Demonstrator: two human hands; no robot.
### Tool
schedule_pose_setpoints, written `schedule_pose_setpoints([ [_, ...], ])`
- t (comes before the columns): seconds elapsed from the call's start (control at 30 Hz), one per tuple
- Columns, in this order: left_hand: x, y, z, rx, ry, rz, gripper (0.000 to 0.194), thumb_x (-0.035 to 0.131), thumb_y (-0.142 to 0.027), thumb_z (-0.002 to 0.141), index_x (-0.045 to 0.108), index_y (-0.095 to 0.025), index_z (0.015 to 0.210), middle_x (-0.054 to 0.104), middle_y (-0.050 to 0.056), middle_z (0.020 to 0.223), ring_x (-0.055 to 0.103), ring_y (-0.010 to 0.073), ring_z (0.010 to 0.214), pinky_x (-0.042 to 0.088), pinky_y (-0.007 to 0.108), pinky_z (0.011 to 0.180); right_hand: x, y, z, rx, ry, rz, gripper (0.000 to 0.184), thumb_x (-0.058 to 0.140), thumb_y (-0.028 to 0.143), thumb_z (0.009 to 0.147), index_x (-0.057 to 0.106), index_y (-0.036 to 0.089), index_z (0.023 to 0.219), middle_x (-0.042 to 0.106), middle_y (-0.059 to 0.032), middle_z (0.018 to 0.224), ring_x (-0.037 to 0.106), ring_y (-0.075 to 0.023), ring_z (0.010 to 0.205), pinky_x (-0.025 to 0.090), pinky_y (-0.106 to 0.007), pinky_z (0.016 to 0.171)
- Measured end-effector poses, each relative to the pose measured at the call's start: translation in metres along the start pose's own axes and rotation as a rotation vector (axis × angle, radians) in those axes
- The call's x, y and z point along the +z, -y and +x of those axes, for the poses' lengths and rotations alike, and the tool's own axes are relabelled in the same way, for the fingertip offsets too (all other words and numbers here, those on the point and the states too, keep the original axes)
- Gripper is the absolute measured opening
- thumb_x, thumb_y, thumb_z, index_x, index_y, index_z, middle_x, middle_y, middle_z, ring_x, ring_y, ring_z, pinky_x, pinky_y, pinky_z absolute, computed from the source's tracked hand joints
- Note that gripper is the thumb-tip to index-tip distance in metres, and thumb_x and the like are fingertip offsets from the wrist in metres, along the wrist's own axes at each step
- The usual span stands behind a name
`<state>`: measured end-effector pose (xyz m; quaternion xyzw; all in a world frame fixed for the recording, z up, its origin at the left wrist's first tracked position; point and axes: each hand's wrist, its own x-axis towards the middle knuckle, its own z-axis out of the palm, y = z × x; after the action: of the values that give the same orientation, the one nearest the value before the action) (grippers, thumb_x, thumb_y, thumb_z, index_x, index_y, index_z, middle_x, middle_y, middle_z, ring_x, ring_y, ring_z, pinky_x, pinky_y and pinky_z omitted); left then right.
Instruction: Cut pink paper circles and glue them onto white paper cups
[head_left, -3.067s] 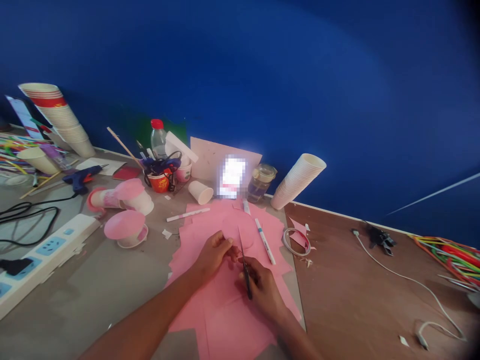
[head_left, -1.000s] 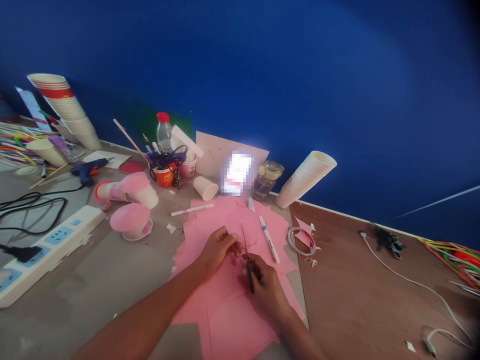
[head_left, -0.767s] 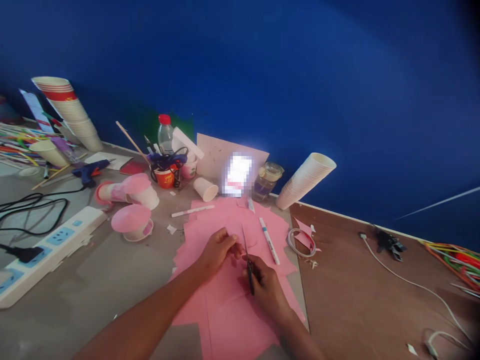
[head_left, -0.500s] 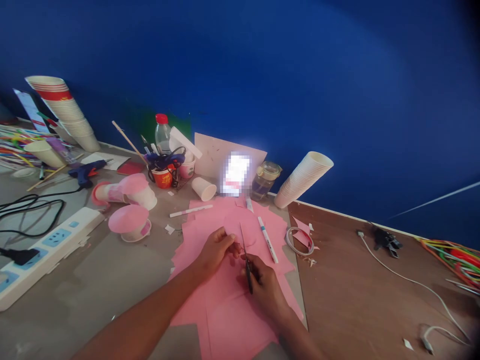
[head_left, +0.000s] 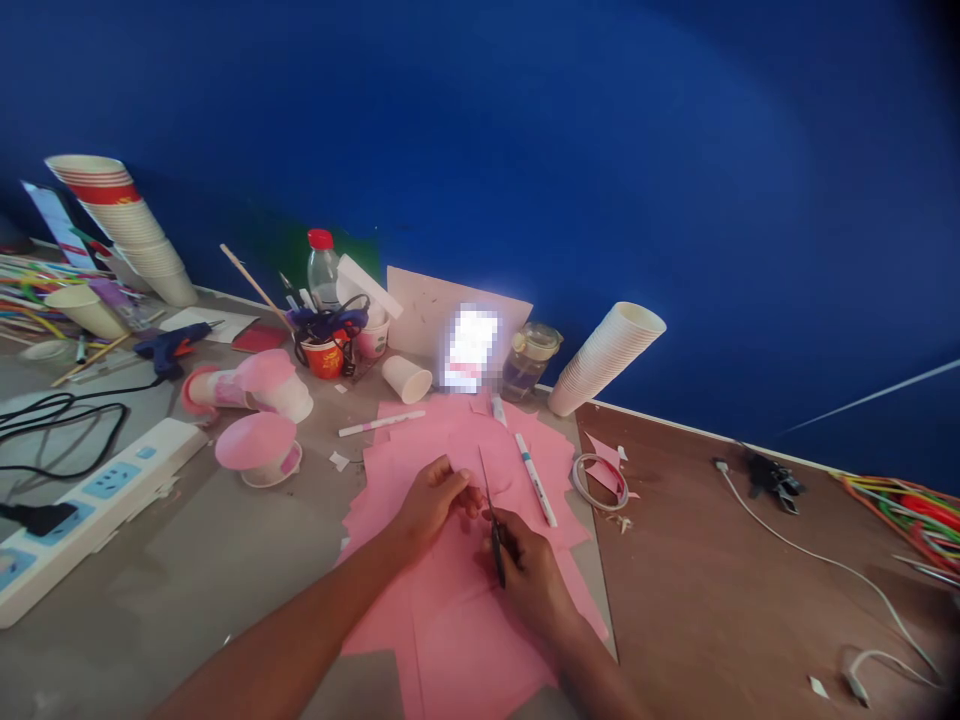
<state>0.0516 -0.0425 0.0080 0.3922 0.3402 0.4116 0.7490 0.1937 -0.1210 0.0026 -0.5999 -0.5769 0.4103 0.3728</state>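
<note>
Pink sheets (head_left: 450, 640) are spread over the grey tabletop (head_left: 225, 550); their ragged right edge is stopped just short of the seam with the brown surface (head_left: 697, 600), which extends rightward. A marker (head_left: 535, 481) is laid on the sheets, right of the scissors (head_left: 498, 558). Scissors: dark-handled, slim blade pointed away from the body, over the sheets' middle. Handle gripped by the right hand (head_left: 532, 570). Left hand (head_left: 431, 505) held just beside, thumb and fingertips bent inward; whether anything is pinched cannot be told.
</note>
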Motion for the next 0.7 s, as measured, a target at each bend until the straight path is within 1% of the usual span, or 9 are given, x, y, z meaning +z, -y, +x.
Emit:
schedule_pose_setpoints([
  [0.17, -0.0002, 0.0005, -0.0001, -0.002, -0.002, -0.007, 0.018, 0.053, -0.03, 0.081, 0.048, -0.015, 0.072, 0.062, 0.003, 0.066, 0.056, 0.0124, 0.051, 0.043, 0.026, 0.047, -0.0007, 0.0018, -0.0003, -0.014, 0.0, -0.034, 0.031, 0.044, 0.018, 0.081, 0.056, 0.014, 0.11, 0.065, -0.0032, 0.074, 0.061, -0.0145, 0.063, 0.047, -0.022, 0.058],
  [0.4, 0.0007, -0.0007, -0.0004, -0.002, -0.003, -0.009, 0.018, 0.054, -0.029, 0.081, 0.05, -0.015, 0.071, 0.062, 0.003, 0.066, 0.056, 0.012, 0.051, 0.043, 0.025, 0.047, -0.0009, 0.0018, -0.0001, -0.008, 0.006, -0.074, 0.03, 0.043, 0.018, 0.083, 0.055, 0.014, 0.109, 0.062, -0.0026, 0.072, 0.057, -0.0139, 0.063, 0.045, -0.022, 0.058],
  [0.57, 0.0005, -0.0019, 0.0005, -0.004, -0.003, -0.014, 0.018, 0.055, -0.03, 0.08, 0.051, -0.014, 0.072, 0.061, 0.003, 0.065, 0.056, 0.0125, 0.051, 0.043, 0.025, 0.045, -0.0023, 0.0037, -0.0028, -0.006, 0.019, -0.103, 0.031, 0.047, 0.023, 0.082, 0.055, 0.014, 0.11, 0.059, -0.0015, 0.071, 0.052, -0.0126, 0.058, 0.04, -0.022, 0.052],
  [0.63, -0.0001, -0.0041, 0.0015, 0.01, -0.022, -0.033, 0.019, 0.056, -0.031, 0.08, 0.052, -0.015, 0.072, 0.061, 0.003, 0.064, 0.056, 0.0122, 0.051, 0.042, 0.024, 0.045, -0.0032, 0.0036, -0.0037, -0.004, 0.035, -0.086, 0.031, 0.049, 0.025, 0.081, 0.055, 0.014, 0.11, 0.057, -0.0008, 0.071, 0.05, -0.0118, 0.057, 0.039, -0.021, 0.051],
  [0.7, -0.0012, -0.0072, 0.0029, 0.032, -0.067, -0.066, 0.018, 0.058, -0.03, 0.078, 0.051, -0.015, 0.071, 0.061, 0.002, 0.063, 0.055, 0.0112, 0.051, 0.042, 0.023, 0.046, -0.0044, 0.0024, -0.0037, 0.003, 0.052, -0.046, 0.031, 0.049, 0.027, 0.081, 0.054, 0.014, 0.11, 0.054, 0.0006, 0.069, 0.048, -0.0113, 0.056, 0.037, -0.02, 0.05],
])
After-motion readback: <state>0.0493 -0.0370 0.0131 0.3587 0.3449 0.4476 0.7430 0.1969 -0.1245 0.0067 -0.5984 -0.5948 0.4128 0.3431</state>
